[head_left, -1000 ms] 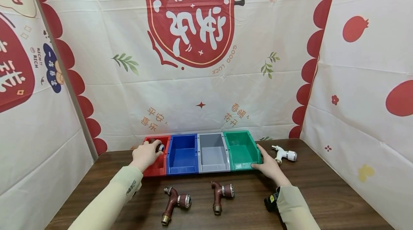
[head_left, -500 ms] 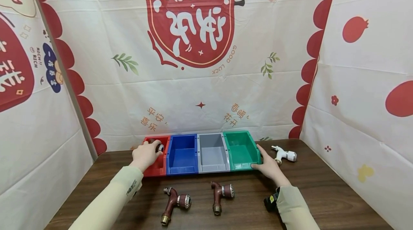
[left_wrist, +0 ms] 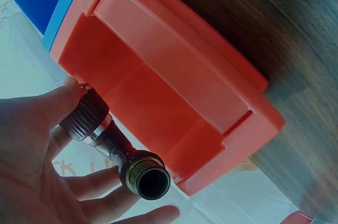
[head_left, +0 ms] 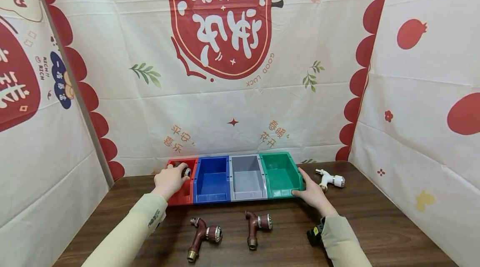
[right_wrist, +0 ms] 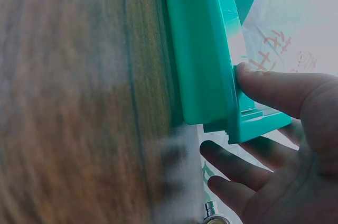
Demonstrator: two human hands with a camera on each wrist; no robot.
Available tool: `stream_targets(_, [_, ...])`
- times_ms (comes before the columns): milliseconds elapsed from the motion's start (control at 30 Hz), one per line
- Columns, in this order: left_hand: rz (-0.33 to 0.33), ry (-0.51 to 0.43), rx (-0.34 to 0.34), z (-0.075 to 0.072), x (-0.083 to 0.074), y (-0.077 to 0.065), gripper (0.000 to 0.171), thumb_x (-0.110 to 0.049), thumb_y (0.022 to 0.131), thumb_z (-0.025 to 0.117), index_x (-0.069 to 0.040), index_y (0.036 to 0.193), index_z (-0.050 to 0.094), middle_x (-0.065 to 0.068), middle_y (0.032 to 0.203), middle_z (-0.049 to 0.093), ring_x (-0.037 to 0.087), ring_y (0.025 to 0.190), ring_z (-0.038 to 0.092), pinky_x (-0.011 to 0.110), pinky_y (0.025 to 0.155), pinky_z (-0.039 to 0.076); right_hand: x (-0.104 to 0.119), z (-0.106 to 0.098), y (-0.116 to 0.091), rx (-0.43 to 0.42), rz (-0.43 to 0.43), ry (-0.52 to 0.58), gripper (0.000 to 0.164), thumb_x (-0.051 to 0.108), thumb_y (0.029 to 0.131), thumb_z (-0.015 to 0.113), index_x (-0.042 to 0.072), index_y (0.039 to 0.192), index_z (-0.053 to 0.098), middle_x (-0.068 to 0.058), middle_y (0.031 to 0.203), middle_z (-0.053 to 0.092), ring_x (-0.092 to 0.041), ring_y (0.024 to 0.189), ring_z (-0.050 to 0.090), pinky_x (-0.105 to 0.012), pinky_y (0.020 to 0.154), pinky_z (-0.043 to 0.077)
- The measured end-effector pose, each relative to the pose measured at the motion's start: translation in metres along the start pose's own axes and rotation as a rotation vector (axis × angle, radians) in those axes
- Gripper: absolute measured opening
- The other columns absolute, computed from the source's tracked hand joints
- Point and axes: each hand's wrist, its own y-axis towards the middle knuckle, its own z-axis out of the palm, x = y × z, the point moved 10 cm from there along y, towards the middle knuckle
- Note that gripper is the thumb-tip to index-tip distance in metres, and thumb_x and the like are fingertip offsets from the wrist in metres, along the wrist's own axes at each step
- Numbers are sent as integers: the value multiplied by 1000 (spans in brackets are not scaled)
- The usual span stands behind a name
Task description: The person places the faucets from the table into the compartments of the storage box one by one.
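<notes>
My left hand grips a dark brown tap by its ribbed handle, over the red bin at the left end of the row. In the left wrist view the thumb lies on the handle and the tap's threaded brass end faces the camera. My right hand holds the outer front corner of the green bin. Its thumb presses on the front rim, while the other fingers lie along the outer side, partly hidden behind the bin.
Between those bins sit a blue bin and a grey bin. Two brown taps, one on the left and one nearer the middle, lie on the wooden table. A white tap lies right of the green bin. Printed cloth hangs behind.
</notes>
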Motion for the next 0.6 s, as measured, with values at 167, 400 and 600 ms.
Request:
stream_targets(167, [12, 5, -12, 0, 0, 1, 50, -39, 89, 68, -20, 134, 55, 27, 116, 56, 43, 85, 57, 60, 67, 50, 1, -1, -1, -6, -3, -5, 87, 17, 86, 73, 2, 153, 19, -37, 145, 32, -54, 124, 41, -65, 95, 38])
stream_targets(400, [22, 14, -18, 1, 0, 3, 51, -39, 89, 69, -20, 133, 55, 27, 114, 56, 42, 82, 57, 58, 65, 50, 0, -1, 1, -6, 0, 3, 88, 17, 86, 73, 3, 153, 19, -36, 146, 31, -53, 125, 40, -64, 96, 38])
stream_targets(600, [30, 29, -27, 1, -2, 4, 49, -40, 88, 69, -20, 131, 56, 25, 108, 57, 39, 76, 56, 54, 61, 50, -2, 0, 1, -6, 2, -3, 88, 18, 86, 74, 2, 153, 20, -36, 146, 32, -53, 126, 40, -64, 96, 37])
